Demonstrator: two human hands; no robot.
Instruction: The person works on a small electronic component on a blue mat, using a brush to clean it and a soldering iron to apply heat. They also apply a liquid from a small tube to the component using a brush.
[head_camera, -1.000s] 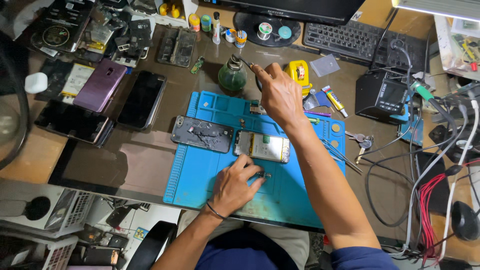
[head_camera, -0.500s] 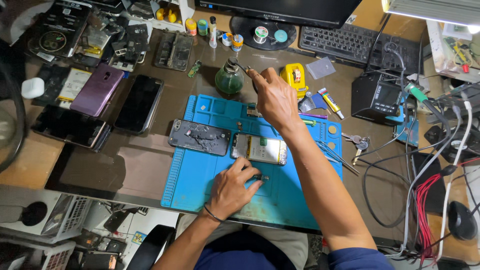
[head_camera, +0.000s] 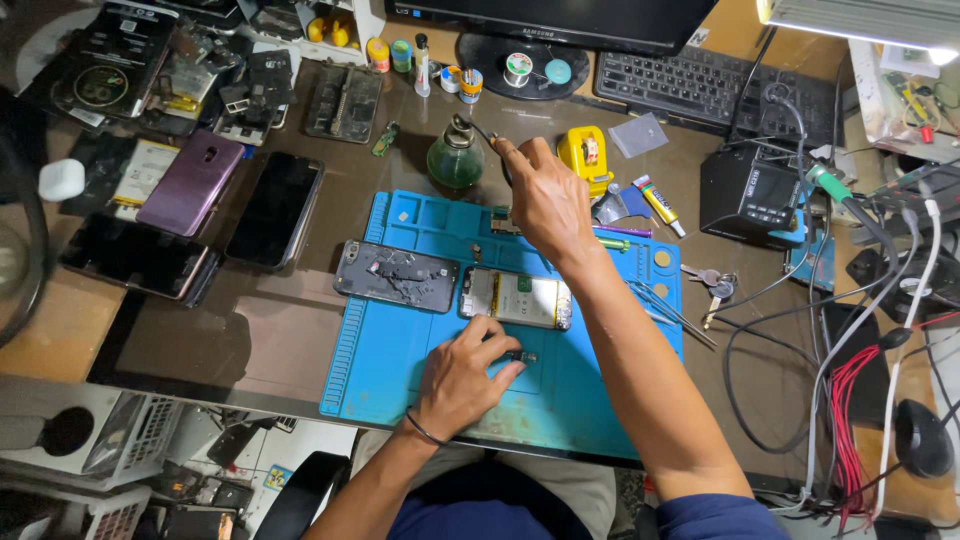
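Note:
My right hand (head_camera: 545, 200) is raised over the far edge of the blue work mat (head_camera: 600, 400) and grips a thin dark tool (head_camera: 490, 140). The tool's tip reaches toward the top of a round green bottle (head_camera: 455, 162). My left hand (head_camera: 462, 378) rests low on the mat, its fingertips pinched on a small dark part (head_camera: 521, 356). Just beyond that hand lies an opened phone (head_camera: 517, 298) with its insides showing. A dark phone frame (head_camera: 397, 276) lies to its left.
Several phones and back covers (head_camera: 190, 195) crowd the left of the desk. A yellow tape-like case (head_camera: 585, 152), a keyboard (head_camera: 700, 88), a black meter box (head_camera: 750, 190), keys (head_camera: 712, 285) and tangled cables (head_camera: 850, 380) sit to the right. Tweezers (head_camera: 670, 312) lie on the mat's right edge.
My right hand has shifted a little to the left, bringing the tool tip closer to the green bottle's top. My left hand stays pinched on the small part.

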